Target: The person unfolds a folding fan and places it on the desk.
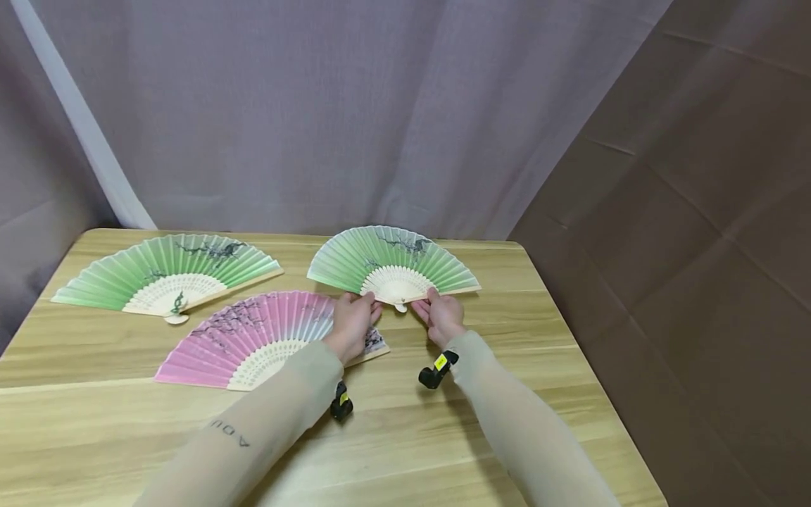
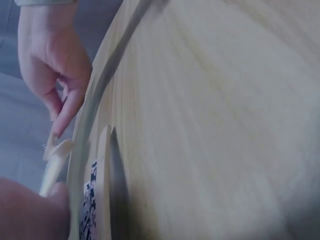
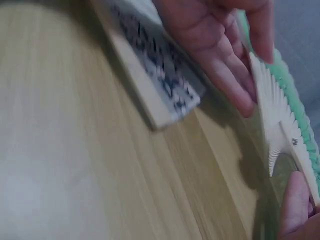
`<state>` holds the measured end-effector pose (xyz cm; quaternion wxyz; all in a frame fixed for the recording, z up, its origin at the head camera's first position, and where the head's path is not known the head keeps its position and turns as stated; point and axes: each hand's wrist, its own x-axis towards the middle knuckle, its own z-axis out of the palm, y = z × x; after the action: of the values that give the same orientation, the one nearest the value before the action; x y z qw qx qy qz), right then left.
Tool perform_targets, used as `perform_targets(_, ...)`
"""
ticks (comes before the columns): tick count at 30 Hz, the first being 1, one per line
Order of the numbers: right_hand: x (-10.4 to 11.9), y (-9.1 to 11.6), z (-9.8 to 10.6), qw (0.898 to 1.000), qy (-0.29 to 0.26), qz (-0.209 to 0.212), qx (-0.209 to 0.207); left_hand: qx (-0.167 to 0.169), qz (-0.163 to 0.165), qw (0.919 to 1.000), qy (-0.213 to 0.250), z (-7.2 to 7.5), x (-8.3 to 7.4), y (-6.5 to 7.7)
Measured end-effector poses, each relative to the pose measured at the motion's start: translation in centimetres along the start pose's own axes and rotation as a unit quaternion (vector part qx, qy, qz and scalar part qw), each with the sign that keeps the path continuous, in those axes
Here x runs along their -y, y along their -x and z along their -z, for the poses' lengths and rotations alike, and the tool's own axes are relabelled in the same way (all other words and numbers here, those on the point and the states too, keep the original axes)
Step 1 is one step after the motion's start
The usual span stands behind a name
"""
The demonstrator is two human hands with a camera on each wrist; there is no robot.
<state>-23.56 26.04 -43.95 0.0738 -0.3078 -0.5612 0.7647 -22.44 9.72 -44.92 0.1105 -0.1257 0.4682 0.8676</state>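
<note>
A spread green folding fan (image 1: 395, 257) with a dark branch print is between both hands near the table's back edge. My left hand (image 1: 352, 325) pinches the lower left of its pale ribs, and my right hand (image 1: 445, 318) pinches the lower right. The fan's pivot end (image 3: 282, 137) shows between the hands in the right wrist view, raised off the wood. Below my left forearm lies an open pink folding fan (image 1: 253, 331), its middle and right part covered by the hand and sleeve. Its patterned right end (image 3: 165, 85) also appears in the right wrist view.
Another open green fan (image 1: 171, 271) with a small green tassel (image 1: 178, 303) lies at the back left of the wooden table (image 1: 380, 451). A grey curtain (image 1: 285, 120) hangs behind the table, and a brown panel (image 1: 684, 232) rises on the right.
</note>
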Motion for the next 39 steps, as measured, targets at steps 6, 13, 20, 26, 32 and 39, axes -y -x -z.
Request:
perform_targets(6,0.0,-0.4,0.7,1.000,0.005,-0.011,0.007,0.056,0.063,0.9964,0.014,-0.1,-0.4,0.0)
perform_targets(13,0.1,-0.4,0.7,1.000,0.003,-0.022,0.002,0.065,0.090,0.9933,0.032,-0.1,-1.1,0.4)
perform_targets(20,0.1,-0.4,0.7,1.000,0.007,-0.016,0.015,0.058,0.095,0.9933,0.032,0.0,-1.3,0.6)
perform_targets(26,0.0,-0.4,1.1,0.999,0.022,-0.016,0.024,0.046,0.098,0.9938,0.023,0.0,-1.5,0.8)
perform_targets(32,-0.1,-0.5,1.0,0.998,0.057,0.013,0.025,0.058,0.096,0.9935,0.020,0.6,-2.0,1.2)
perform_targets(39,0.2,-0.2,1.5,0.991,0.119,0.053,-0.001,0.121,0.090,0.9884,-0.015,3.4,-4.6,4.7)
